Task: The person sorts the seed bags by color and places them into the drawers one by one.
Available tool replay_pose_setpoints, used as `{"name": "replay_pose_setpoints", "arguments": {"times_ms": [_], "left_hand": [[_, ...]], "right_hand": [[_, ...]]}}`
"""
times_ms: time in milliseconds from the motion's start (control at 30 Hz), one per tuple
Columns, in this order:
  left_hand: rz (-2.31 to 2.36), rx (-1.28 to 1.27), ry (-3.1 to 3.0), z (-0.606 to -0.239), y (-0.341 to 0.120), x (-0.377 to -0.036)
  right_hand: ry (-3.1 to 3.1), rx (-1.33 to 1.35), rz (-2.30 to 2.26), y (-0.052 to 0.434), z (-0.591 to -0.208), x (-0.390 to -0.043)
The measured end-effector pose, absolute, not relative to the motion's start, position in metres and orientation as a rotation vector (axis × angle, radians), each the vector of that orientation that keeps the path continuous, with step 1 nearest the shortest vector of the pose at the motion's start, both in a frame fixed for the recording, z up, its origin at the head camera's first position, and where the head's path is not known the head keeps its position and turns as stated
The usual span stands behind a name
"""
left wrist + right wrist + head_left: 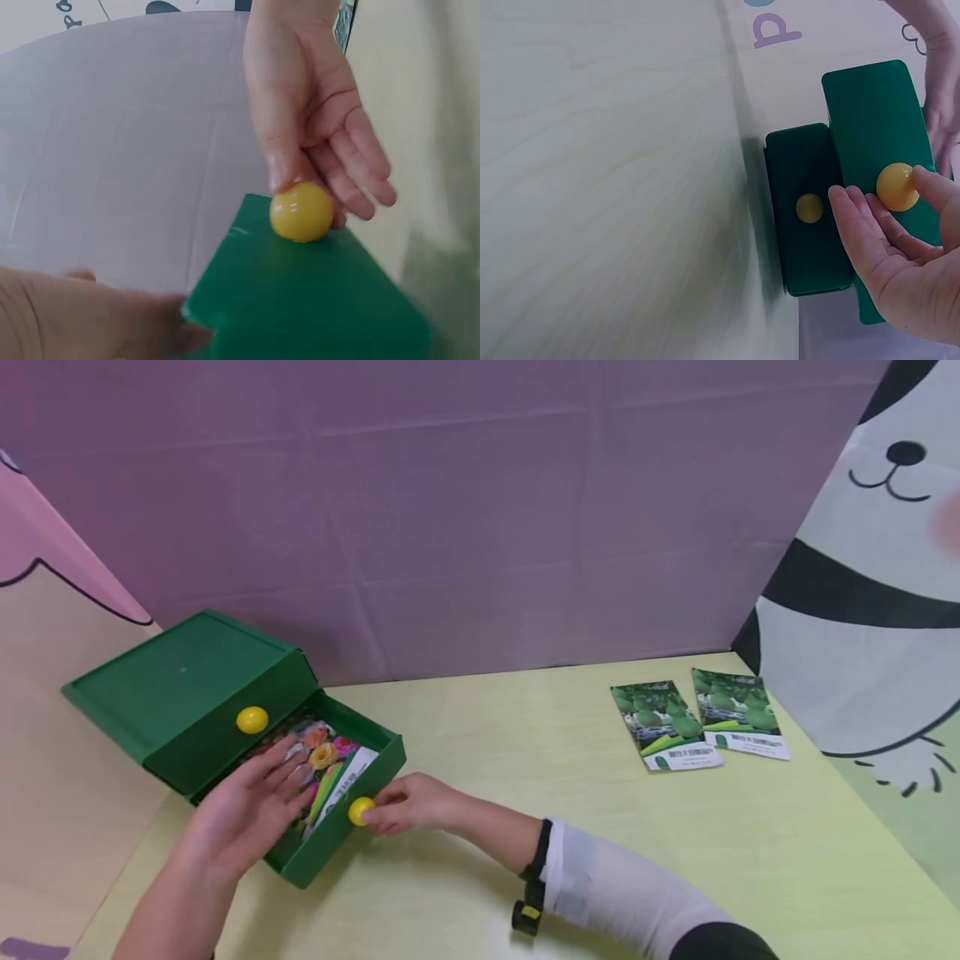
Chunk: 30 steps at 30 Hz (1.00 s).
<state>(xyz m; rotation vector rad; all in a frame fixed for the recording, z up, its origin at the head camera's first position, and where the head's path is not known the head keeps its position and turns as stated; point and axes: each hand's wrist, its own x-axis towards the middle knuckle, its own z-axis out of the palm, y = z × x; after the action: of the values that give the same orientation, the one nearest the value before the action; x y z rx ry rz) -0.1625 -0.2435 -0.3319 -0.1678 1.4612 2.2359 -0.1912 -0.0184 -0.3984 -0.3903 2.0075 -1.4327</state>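
A green drawer box (191, 668) stands at the left of the table with one drawer (317, 852) pulled out. Flower-printed packets (324, 753) lie inside, partly covered by my left hand (243, 814). That hand is held over the drawer, palm up, fingers extended and holding nothing. At the drawer's front, thumb and fingers of my right hand (412, 803) pinch its round yellow knob (361, 812). The right wrist view shows my right hand (915, 262) with its thumb on the knob (897, 187). Another drawer front (802, 251) with a yellow knob is closed on the table side.
Two packets with green fruit pictures, one (660, 727) and another (738, 714), lie side by side at the table's back right. A purple cloth wall (465, 527) rises along the table's rear edge. Panda-printed cloth (862, 635) hangs at the right.
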Motion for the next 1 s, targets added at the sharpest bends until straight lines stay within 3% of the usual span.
{"name": "replay_pose_setpoints", "arguments": {"times_ms": [167,300,533,1000], "left_hand": [[1.895,0.487,1.809,-0.320,-0.254,-0.162],[1.604,0.703,2.212,-0.300,-0.261,-0.154],[1.236,0.660,2.878,-0.267,-0.284,-0.153],[0.689,0.518,3.076,-0.255,-0.364,-0.240]], "right_hand": [[1.975,-0.393,-1.466,-0.018,-0.401,-0.191],[1.944,-0.394,-1.502,-0.018,-0.402,-0.190],[1.953,-0.399,-1.494,-0.018,-0.401,-0.190],[1.948,-0.383,-1.553,-0.018,-0.404,-0.189]]}}
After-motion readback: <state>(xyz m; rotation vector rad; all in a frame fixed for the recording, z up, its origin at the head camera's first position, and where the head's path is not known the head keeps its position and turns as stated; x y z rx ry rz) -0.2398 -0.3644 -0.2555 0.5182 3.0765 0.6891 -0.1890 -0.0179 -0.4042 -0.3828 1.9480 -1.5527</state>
